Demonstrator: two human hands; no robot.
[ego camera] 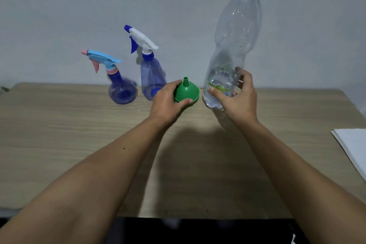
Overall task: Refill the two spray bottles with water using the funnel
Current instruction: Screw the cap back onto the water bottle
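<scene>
Two blue spray bottles stand at the back of the wooden table [69,134]: a round one with a pink and light-blue trigger head [120,88] on the left, and a taller one with a white and blue head [151,73] beside it. My left hand [168,102] grips a green funnel [187,92] that sits wide end down, spout up. To its right stands a tall clear water bottle [235,35] with a blue cap, mostly empty. My right hand [240,96] curls around its lower part, thumb on the label.
A white sheet of paper [352,148] lies at the table's right edge. A plain wall rises right behind the bottles. The table's near edge ends above a dark gap.
</scene>
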